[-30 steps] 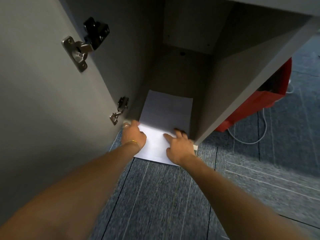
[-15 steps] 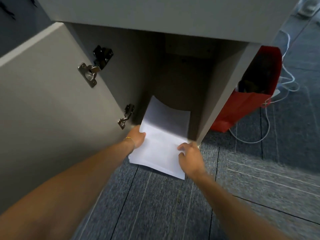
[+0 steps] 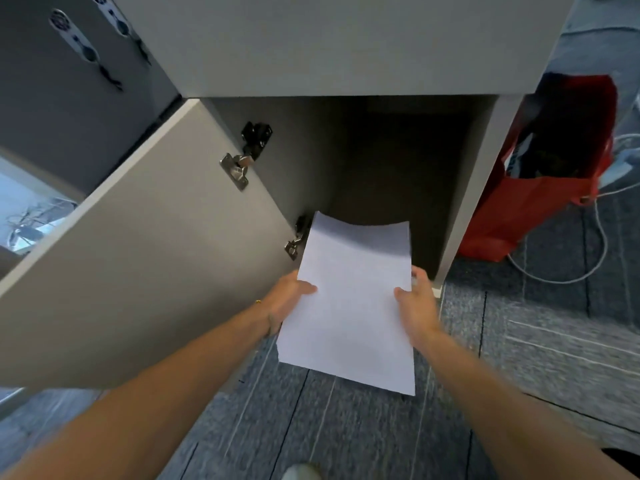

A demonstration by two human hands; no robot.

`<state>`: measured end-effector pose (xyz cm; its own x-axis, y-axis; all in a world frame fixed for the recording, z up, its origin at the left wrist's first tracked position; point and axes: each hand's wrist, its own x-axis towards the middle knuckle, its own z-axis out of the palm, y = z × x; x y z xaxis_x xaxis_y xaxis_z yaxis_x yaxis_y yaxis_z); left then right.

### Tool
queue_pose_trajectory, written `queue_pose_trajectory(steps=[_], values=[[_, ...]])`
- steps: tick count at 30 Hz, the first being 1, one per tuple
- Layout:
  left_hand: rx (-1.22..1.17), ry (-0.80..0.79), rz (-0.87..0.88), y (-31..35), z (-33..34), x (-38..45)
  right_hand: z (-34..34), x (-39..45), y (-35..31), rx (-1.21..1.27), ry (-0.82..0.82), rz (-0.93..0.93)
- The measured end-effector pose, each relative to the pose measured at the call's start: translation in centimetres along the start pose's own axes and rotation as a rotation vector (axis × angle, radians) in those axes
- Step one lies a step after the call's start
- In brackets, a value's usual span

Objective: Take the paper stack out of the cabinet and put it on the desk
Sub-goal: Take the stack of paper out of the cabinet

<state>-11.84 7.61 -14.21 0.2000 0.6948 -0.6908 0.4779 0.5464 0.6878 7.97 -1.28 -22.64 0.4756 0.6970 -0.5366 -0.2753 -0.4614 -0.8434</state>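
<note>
Paper stack (image 3: 353, 299): it was held clear of the floor in front of the open cabinet (image 3: 398, 161), its far end level with the cabinet mouth and its near end over the carpet (image 3: 346, 427).
Left hand (image 3: 289, 299): it gripped the left long edge about midway, thumb lying on the top sheet and the other fingers hidden beneath, clenched on the paper.
Right hand (image 3: 415, 306): it gripped the right long edge opposite, thumb on top and fingers curled under, likewise clamped on the stack.
Why held so: a grip on both long sides probably kept the loose sheets squared together and stopped them from fanning or sliding apart.
Bend: the far end curved upward at its corners and sagged in the middle, which I judged to be the paper flexing under the squeeze from both sides.
Long axis: it ran away from the person toward the cabinet interior, tilted slightly left at the far end.
Facing: the broad blank face looked up at the camera.
Door (image 3: 145, 258): it stood swung open to the left, leaving the mouth free.
Red bag (image 3: 540, 202): it stood right of the cabinet, well apart from the paper.
Counter: the grey surface above the opening (image 3: 346, 39) was probably the target, but I could not tell for sure.
</note>
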Motion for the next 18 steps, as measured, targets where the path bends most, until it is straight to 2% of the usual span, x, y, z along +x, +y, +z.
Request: queue_pose_trajectory(steps=[6,12,18], values=[[0.046,0.109,0.052,-1.5,1.8,-0.1,0.3,-0.6,-0.6,-0.173,0.024,-0.118],[0.023,0.186,0.085,-2.2,2.9,-2.9,-0.1,-3.7,-2.3,-0.271,0.065,-0.062],[0.028,0.150,0.038,0.3,2.0,-10.1,-0.9,-10.6,-6.3,-0.317,0.080,-0.029]])
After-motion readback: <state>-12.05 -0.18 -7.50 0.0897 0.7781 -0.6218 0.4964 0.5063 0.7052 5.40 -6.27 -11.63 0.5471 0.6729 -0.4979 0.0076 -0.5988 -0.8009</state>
